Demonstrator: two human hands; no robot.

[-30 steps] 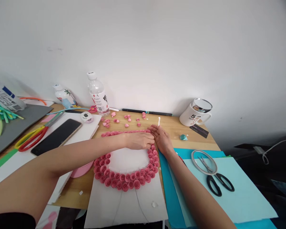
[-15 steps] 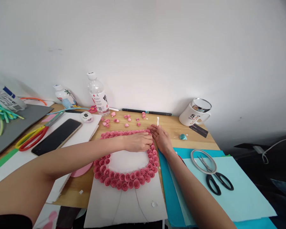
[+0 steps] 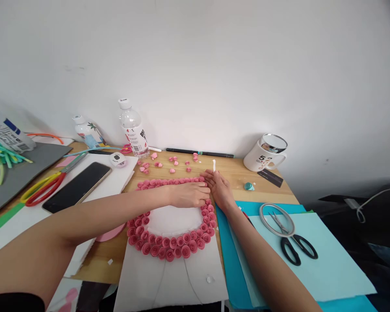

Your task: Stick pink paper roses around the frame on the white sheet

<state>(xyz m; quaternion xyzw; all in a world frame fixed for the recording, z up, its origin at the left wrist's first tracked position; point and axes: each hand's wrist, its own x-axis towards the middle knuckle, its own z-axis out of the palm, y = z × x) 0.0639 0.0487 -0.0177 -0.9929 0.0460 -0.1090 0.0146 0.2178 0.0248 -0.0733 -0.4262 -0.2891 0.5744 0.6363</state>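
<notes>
A ring of pink rolled-paper roses point(image 3: 173, 247) lies on a white sheet of paper point(image 3: 173, 281), around a bare white middle. My left hand point(image 3: 191, 194) reaches across the ring to its upper right part, fingers bent down and closed among the roses; what they grip is hidden. Close beside it, my right hand point(image 3: 220, 190) rests at the ring's outer right edge, palm turned inward and fingers stretched towards the left. A narrow white strip point(image 3: 214, 165) sticks up just behind the right hand's fingers; whether they hold it I cannot tell.
Loose pink paper rolls point(image 3: 172, 164) lie behind the ring, near a black pen point(image 3: 199, 153) and a water bottle point(image 3: 134, 134). Rightward are a mug point(image 3: 265, 154), a teal paper roll point(image 3: 248, 186), a tape roll point(image 3: 263, 225) and black scissors point(image 3: 294, 247). A phone point(image 3: 79, 184) lies left.
My left hand has shifted very slightly to the right at the ring's upper right edge. The right hand and the roses look unchanged.
</notes>
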